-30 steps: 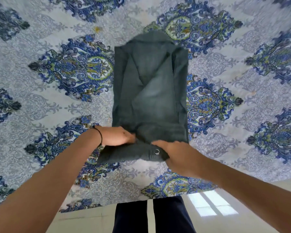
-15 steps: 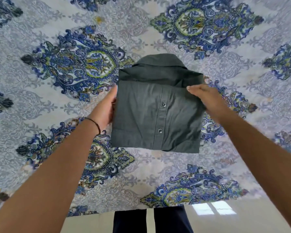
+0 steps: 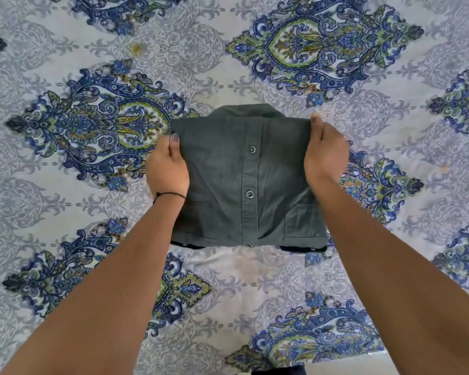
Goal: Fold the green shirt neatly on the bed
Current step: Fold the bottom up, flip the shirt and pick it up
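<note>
The dark green shirt (image 3: 228, 185) lies folded into a compact rectangle in the middle of the bed (image 3: 65, 212). Its button placket faces up, two pockets sit near its front edge, and the collar peeks out at the far side. My left hand (image 3: 167, 166) grips the shirt's left edge, thumb on top of the cloth. On the opposite side my right hand (image 3: 325, 152) holds the right edge near the far corner, fingers curled around the fabric.
The bed is covered by a pale sheet with large blue and green paisley medallions (image 3: 322, 50) on all sides of the shirt. The bed's front edge runs along the bottom of the view, with dark trousers (image 3: 276, 370) just showing below it.
The shirt's lower half was folded up over the upper part, turning a long strip into a short rectangle. Both hands then moved from the near hem to the shirt's left and right edges.
</note>
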